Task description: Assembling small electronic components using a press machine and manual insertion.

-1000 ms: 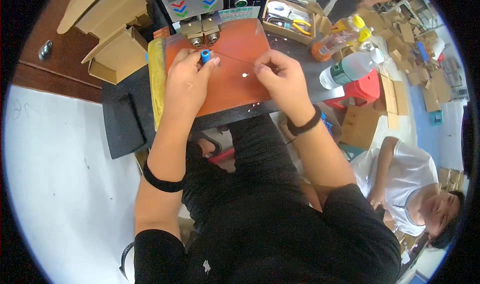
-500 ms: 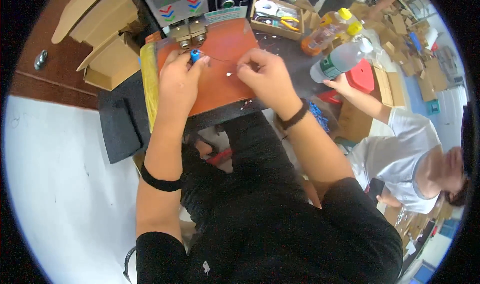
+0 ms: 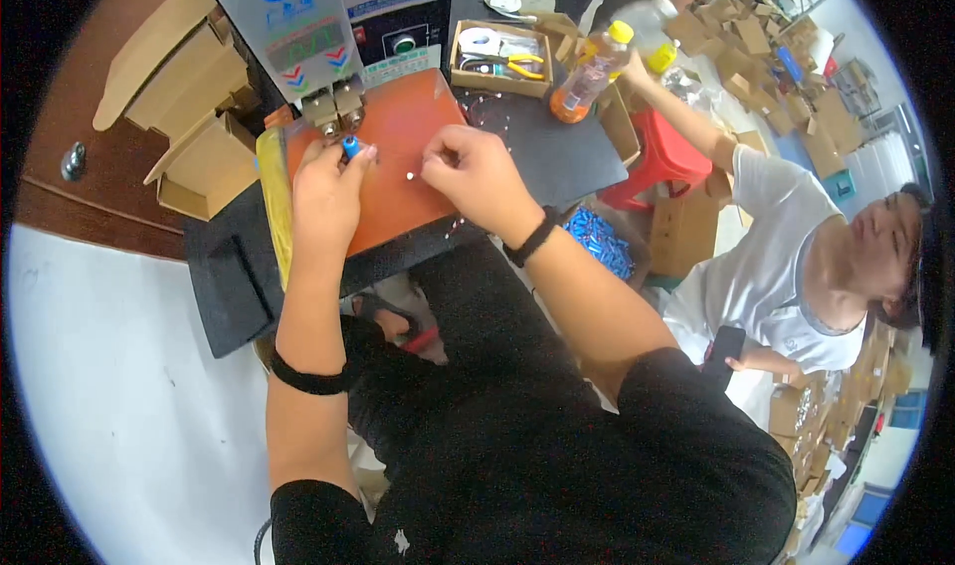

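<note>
Held the blue cylindrical cell [image 3: 351, 146] roughly upright in the left hand [image 3: 328, 187], between thumb and fingers, with the upper end exposed just in front of the metal electrode blocks [image 3: 347, 104] of the bench machine [image 3: 288, 38]. Could not tell contact from a slight gap there. Judged light, rigid and smooth, therefore apt to roll between dry fingertips. Judged the blue outer skin, probably a thin sleeve, easiest to nick, and the body intolerant of crushing or denting. Called for a light but firm pinch on the round side wall, low down, clear of both ends.

Posed the right hand [image 3: 476, 172] narrow, with fingertips curled in toward the thumb, well apart from the cell. Could not make out any fine item in that pinch.

Noted beneath both hands an orange mat [image 3: 408, 117] on the dark counter [image 3: 567, 157], with a small white piece [image 3: 410, 176] near the right fingertips. Noted farther out yellow-handled pliers [image 3: 524, 60] in a cardboard tray [image 3: 497, 86], then a yellow-capped bottle [image 3: 589, 78]. Noted beyond the counter a red stool [image 3: 665, 157] and, lower, a heap of blue cylinders [image 3: 599, 242].
</note>
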Demonstrator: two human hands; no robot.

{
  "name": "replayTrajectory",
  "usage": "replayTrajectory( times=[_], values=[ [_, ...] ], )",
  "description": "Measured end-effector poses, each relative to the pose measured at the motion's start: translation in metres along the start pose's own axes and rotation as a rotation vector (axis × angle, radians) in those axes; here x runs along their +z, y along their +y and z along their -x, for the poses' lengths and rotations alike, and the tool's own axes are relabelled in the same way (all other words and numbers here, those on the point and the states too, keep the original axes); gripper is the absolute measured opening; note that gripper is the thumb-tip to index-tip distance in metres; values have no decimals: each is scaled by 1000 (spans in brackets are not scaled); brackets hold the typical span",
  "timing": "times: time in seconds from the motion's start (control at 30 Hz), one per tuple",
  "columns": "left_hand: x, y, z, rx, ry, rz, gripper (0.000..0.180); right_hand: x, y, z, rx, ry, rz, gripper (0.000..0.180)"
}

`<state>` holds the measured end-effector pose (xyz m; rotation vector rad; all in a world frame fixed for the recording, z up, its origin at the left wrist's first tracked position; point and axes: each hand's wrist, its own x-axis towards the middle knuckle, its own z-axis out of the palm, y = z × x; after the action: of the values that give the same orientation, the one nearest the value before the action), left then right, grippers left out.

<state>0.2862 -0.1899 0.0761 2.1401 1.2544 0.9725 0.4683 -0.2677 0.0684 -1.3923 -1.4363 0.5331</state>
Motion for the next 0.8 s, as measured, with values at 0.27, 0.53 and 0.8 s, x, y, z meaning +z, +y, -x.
replayTrajectory(
  times=[0.27, 0.53, 0.8],
  values=[
    [-3, 1, 0, -44, -23, -23, 26, 2, 5, -1, 50, -45, -58, 10],
    [-3, 0, 1, -22, -33, -27, 26, -1, 0, 0, 73, -53, -94, 10],
    [-7, -1, 8, -66, -81, -50, 19, 0, 3, 0, 103, -7, -173, 9]
  ],
)
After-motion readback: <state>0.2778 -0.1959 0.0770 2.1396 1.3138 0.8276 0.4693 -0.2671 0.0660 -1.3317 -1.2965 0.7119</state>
